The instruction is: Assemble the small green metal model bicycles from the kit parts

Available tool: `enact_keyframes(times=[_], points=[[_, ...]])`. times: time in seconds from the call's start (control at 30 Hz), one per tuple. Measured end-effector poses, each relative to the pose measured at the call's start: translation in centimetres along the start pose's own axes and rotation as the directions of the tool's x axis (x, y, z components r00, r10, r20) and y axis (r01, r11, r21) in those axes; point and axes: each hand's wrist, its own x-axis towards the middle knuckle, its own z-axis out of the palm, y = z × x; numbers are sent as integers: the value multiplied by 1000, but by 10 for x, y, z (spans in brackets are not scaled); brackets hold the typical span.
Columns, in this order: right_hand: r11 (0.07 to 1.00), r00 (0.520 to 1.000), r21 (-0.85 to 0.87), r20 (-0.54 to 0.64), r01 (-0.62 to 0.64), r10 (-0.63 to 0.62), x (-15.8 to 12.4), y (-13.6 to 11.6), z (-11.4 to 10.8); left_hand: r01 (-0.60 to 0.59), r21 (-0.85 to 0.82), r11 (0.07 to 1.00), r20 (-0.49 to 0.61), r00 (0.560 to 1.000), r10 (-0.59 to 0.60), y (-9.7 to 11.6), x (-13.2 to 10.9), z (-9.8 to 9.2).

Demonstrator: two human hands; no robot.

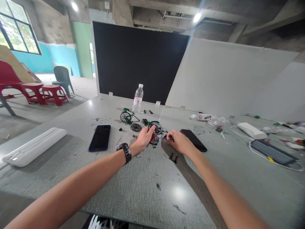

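Observation:
My left hand, with a dark watch on its wrist, pinches a small green model bicycle by its black spoked wheel. A reddish spoked wheel shows just below it. To the right, my right hand has its fingers closed low over the table, close to small silver parts; what it grips is too small to make out. Behind my left hand stand a second green bicycle frame with one wheel on it and a loose spoked wheel. Tiny dark pieces lie nearby.
A dark phone and a long white case lie at left. Beside my right hand is a black phone. A water bottle stands behind. Farther right are a lying bottle, a white power bank, a cable and another phone.

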Motion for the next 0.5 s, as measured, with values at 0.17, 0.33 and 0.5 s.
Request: enact_keyframes(times=[0.17, 0.33, 0.5], points=[[999, 999, 43, -25, 29, -27, 1, 4, -4, 20, -11, 1000, -4, 1000, -20, 5, -2, 0], [999, 999, 30, -22, 28, -28, -1, 7, -3, 22, -36, 999, 3, 1000, -22, 7, -4, 0], [990, 986, 81, -131, 111, -100, -3, -11, -15, 8, -52, 999, -6, 1000, -9, -1, 1, 0]])
